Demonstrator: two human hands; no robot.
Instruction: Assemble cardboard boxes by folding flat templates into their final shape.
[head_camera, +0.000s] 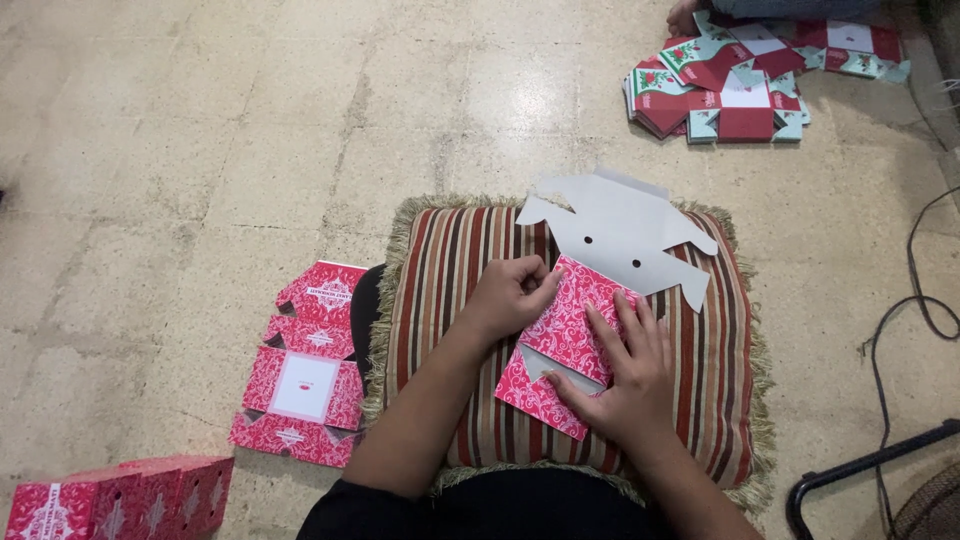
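A flat die-cut cardboard box blank, white on its inner face and pink patterned outside, lies on a striped cushion. Its near panels are folded over, so the pink side shows. My left hand pinches the upper left corner of the folded pink panel. My right hand presses flat on the lower right of that panel, fingers spread.
A stack of flat pink blanks lies on the stone floor left of the cushion. Assembled pink boxes sit at the bottom left. A pile of red and teal blanks lies at the top right beside another person's foot. Black cables run at the right.
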